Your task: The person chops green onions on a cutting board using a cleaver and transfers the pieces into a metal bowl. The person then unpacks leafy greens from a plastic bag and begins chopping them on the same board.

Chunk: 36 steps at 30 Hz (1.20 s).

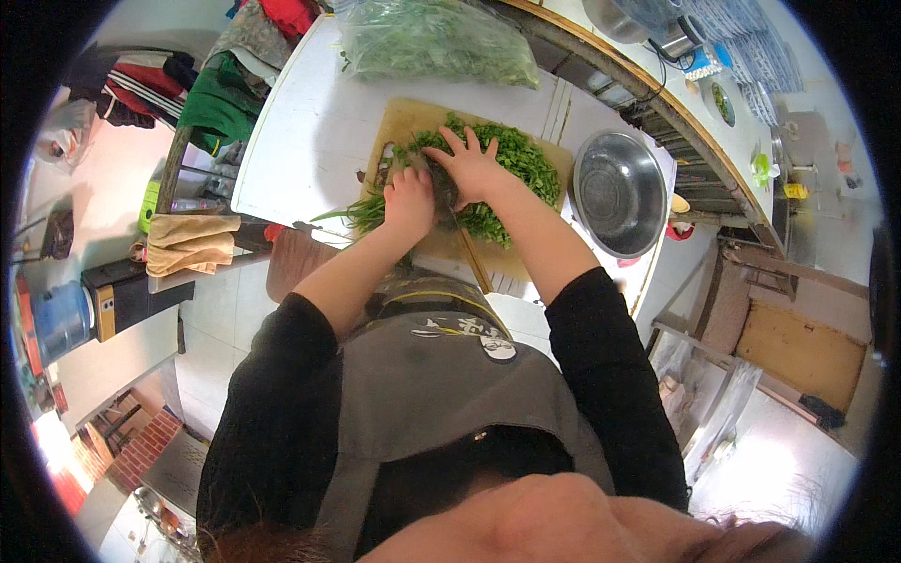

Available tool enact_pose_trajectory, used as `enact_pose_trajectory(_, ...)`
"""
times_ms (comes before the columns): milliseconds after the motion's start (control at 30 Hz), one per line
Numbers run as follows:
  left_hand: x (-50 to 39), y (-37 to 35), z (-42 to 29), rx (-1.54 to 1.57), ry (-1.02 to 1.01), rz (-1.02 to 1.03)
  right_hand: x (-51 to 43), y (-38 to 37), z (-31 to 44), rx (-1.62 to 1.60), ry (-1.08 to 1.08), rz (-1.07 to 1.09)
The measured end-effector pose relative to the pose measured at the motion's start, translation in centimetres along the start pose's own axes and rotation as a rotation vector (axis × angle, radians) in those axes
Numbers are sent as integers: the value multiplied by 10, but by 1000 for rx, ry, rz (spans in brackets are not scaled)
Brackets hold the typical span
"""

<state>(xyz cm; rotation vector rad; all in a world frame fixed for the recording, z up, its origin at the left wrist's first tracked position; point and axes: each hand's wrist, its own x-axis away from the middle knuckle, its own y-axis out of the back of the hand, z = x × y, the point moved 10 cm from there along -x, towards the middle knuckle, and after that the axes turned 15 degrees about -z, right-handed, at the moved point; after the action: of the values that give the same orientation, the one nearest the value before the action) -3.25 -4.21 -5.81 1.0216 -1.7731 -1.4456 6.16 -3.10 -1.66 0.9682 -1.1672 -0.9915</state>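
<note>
On a wooden cutting board (407, 116) lies a heap of chopped leafy greens (524, 158). My right hand (470, 169) rests over the heap's left side and the dark cleaver blade (443, 186), fingers spread. The cleaver's wooden handle (474, 260) points towards me with neither hand on it. My left hand (410, 203) is beside the blade, fingers bent and close together over the greens; what lies under them is hidden. Uncut green stems (362, 214) stick out to its left. A steel bowl (619, 193) stands right of the board.
A clear plastic bag of greens (440, 42) lies behind the board on the white table (281, 162). To the right runs a counter (746, 141) with stacked plates. A brown cloth (191, 243) hangs at the left, near a wooden stool seat (299, 264).
</note>
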Motion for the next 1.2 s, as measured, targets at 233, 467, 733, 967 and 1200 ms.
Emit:
enact_pose_trajectory(233, 1, -7, 3, 2, 18, 3, 0, -12, -3, -20, 35, -208)
enact_pose_trajectory(467, 1, -1, 3, 28, 17, -74, -5, -11, -10, -121, 37, -367)
enact_pose_trajectory(733, 2, 0, 3, 69, 28, 36, 3, 22, -22, -191, -24, -455)
enact_pose_trajectory(967, 3, 6, 0, 52, 18, 42, 20, 56, -29, -469, -83, -510)
enact_pose_trajectory(1200, 4, 5, 2, 12, -4, -2, 61, 114, -45, -621, -107, -694)
